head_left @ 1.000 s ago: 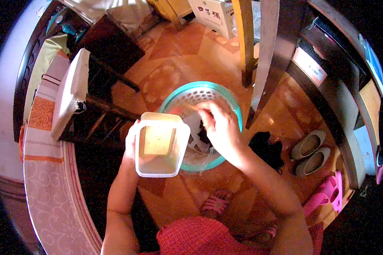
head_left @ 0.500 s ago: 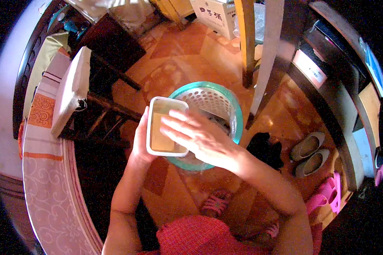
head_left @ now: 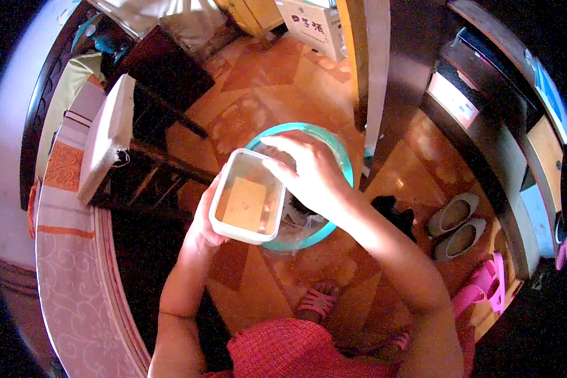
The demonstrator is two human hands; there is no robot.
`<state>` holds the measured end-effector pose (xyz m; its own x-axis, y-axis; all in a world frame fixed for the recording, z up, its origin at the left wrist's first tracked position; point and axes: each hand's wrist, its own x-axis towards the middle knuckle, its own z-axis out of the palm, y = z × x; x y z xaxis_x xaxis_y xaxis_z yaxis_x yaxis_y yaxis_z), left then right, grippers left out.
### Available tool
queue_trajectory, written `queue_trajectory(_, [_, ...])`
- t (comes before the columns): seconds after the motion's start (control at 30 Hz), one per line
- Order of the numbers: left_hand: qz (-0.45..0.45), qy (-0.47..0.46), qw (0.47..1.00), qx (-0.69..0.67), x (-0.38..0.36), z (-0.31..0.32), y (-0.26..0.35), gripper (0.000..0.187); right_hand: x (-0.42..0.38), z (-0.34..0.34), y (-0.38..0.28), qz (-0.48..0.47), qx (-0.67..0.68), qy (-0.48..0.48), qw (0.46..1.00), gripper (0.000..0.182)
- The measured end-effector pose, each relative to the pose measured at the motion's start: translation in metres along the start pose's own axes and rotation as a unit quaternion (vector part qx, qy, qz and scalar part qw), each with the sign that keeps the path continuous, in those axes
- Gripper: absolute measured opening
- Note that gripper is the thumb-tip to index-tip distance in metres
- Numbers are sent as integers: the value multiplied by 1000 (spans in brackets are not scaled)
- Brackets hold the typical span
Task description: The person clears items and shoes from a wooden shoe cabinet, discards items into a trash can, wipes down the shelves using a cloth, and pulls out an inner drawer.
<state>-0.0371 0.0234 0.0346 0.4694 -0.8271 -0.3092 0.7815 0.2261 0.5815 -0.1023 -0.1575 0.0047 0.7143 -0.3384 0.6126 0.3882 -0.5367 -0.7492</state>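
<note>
My left hand [head_left: 208, 217] is closed around the left side of a clear rectangular plastic container [head_left: 218, 215]. A flat tan layer shows at the bottom of the container. The container is held over the left edge of a wastebasket [head_left: 344, 165] with a teal rim, a white perforated wall and a plastic liner. Dark and pale contents lie inside the basket, partly hidden by my right hand. Above the basket, my right hand [head_left: 315, 167] has its fingers stretched out and the thumb apart, with the thumb tip right at the container's right rim.
A dark chair with a pale cushion [head_left: 110, 135] stands at left beside a cloth-covered table [head_left: 75, 271]. Grey shoes [head_left: 453, 214] and pink slippers [head_left: 482, 283] lie at right near a shelf. Wooden door edges [head_left: 359, 75] rise behind the basket, with a printed carton [head_left: 309, 25] beyond.
My right hand has moved from over the container's opening to its right side, above the basket. The container has shifted slightly toward me and tilted, showing more of its inside.
</note>
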Motion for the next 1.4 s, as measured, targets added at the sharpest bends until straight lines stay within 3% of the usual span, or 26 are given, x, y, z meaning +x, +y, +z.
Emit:
queue_trajectory(0.07, [23,232,951,205,-1,27,-9,45,2,3,0,55,44,-70,995,25])
queue_trajectory(0.1, [26,242,956,164,0,23,-12,45,2,6,-1,43,24,-55,997,22])
queue_trajectory(0.13, [26,242,956,164,0,14,-11,45,2,7,0,43,25,-54,997,22])
queue_trajectory(0.2, [-67,38,996,-40,-1,3,-6,46,4,11,2,56,69,-50,995,17])
queue_trajectory(0.27, [-51,76,995,27,0,6,-7,48,4,10,-2,73,78,-47,993,14])
queue_trajectory(0.37, [-82,33,992,-90,1,22,-14,50,2,12,-1,95,91,-41,990,11])
queue_trajectory(0.47, [1,202,944,260,0,40,-19,50,2,12,0,101,90,-38,990,10])
queue_trajectory(0.53, [-80,-16,995,-55,4,8,-15,52,3,10,0,101,86,-39,990,9])
queue_trajectory(0.63, [-67,-25,990,-119,9,-11,-8,53,5,8,3,99,89,-48,990,9])
queue_trajectory(0.7, [21,84,996,33,13,-14,-3,52,5,6,4,57,107,55,991,8])
queue_trajectory(0.8, [203,171,920,287,20,-10,-5,59,-4,7,21,79,125,-14,989,7])
queue_trajectory(0.83, [286,190,855,389,20,-7,-8,60,-6,7,24,79,124,-13,989,7])
queue_trajectory(0.87, [362,204,771,482,20,-2,-11,63,-8,5,24,171,-18,-141,975,13])
queue_trajectory(0.9, [388,175,745,515,20,2,-12,69,-8,3,24,256,-160,-259,918,19])
queue_trajectory(0.93, [432,152,646,611,24,-9,-9,75,-9,7,19,277,-55,-196,939,36])
queue_trajectory(1.0, [354,129,329,866,28,-8,-11,79,-14,11,6,295,311,-159,889,54])
queue_trajectory(1.03, [395,91,422,811,35,-12,-5,78,-16,18,-1,294,451,-122,834,65])
queue_trajectory(1.07, [357,167,464,793,33,-11,-3,75,-14,10,3,305,454,-194,815,62])
queue_trajectory(1.13, [487,225,308,786,35,-10,14,74,-18,6,15,345,390,-129,844,61])
queue_trajectory(1.17, [504,250,395,726,33,-5,9,72,-19,16,23,409,369,-18,834,59])
queue_trajectory(1.2, [514,164,373,755,34,-6,8,72,-9,-9,-2,419,301,-153,843,61])
queue_trajectory(1.27, [395,105,404,818,38,-13,-8,70,-30,22,-4,352,345,-146,858,72])
queue_trajectory(1.3, [366,173,432,806,39,-20,0,69,-29,8,-14,342,261,-190,882,73])
queue_trajectory(1.33, [436,214,388,783,44,-22,11,69,-28,-7,-24,330,174,-232,899,75])
queue_trajectory(1.37, [464,221,378,770,43,-22,11,70,-49,18,-5,190,-1,-62,980,75])
queue_trajectory(1.4, [488,227,367,759,39,-15,9,71,-45,6,-9,195,-6,-57,979,75])
